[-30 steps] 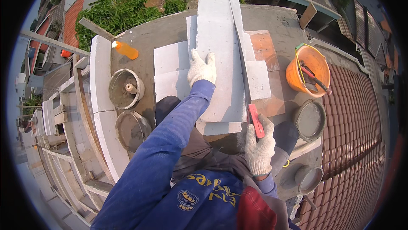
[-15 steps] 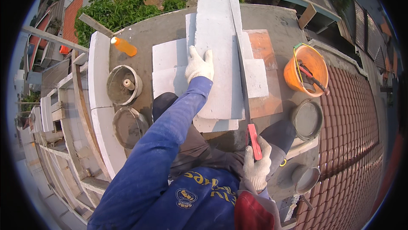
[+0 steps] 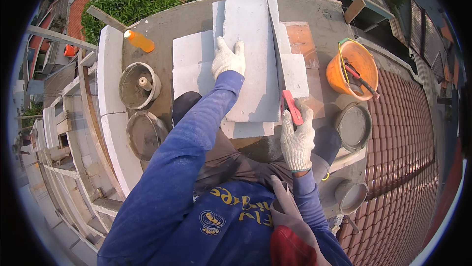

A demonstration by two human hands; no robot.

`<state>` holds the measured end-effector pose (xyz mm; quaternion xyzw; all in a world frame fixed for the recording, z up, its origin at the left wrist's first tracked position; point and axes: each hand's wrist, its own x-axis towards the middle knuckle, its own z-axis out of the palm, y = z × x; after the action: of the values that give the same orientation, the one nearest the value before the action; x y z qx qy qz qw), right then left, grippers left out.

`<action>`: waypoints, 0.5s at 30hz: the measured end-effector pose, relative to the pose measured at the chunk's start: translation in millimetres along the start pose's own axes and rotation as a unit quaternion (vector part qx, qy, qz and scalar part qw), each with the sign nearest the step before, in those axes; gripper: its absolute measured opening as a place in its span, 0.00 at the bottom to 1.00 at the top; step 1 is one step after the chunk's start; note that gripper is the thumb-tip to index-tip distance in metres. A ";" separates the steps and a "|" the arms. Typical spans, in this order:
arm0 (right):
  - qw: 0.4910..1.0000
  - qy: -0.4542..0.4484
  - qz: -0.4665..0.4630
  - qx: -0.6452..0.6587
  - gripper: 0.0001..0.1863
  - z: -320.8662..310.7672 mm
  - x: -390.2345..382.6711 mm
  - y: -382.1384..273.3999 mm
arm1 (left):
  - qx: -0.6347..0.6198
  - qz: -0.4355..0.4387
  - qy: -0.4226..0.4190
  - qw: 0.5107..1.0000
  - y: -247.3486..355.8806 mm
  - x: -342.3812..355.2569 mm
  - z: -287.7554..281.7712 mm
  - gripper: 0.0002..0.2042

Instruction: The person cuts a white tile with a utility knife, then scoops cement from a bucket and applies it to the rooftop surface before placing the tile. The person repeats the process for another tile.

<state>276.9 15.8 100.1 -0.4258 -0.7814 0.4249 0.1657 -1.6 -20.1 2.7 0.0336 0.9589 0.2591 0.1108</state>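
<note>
My left hand [image 3: 228,60], in a white knit glove, lies on a long white lightweight block [image 3: 251,81] with thumb and forefinger spread apart. My right hand [image 3: 298,140], gloved the same way, is closed round the red handle of a handsaw [image 3: 276,44]. The saw's long dark blade runs away from me along the right part of the block; how deep it sits there I cannot tell. Beneath the long block lie more white blocks [image 3: 192,59], sticking out on both sides.
On the right stand an orange bucket [image 3: 336,75] with red-handled tools and round tubs, one a grey tub [image 3: 354,126]. Two more tubs, including a pale tub [image 3: 124,89], and an orange bottle [image 3: 139,41] are left. Brown roof tiles [image 3: 403,133] border the right side.
My right hand has pushed the saw forward, away from me, along the block. My left hand keeps its place on the block. The whole view has shifted slightly.
</note>
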 end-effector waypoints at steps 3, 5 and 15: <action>0.998 0.030 0.012 -0.045 0.27 -38.2 -102.4 36.0 | -0.004 0.011 -0.012 1.000 15.7 -7.9 6.1 0.42; 0.996 0.023 0.054 -0.060 0.26 -40.2 -106.9 35.9 | -0.006 0.013 -0.014 1.000 18.4 -7.8 5.7 0.42; 1.000 -0.007 -0.010 0.013 0.25 0.2 32.1 1.7 | 0.009 0.023 0.003 1.000 6.8 1.4 7.5 0.43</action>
<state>259.0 42.0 95.4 -0.4128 -0.7813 0.4365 0.1695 -1.2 -10.4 -0.5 0.0560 0.9606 0.2529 0.1012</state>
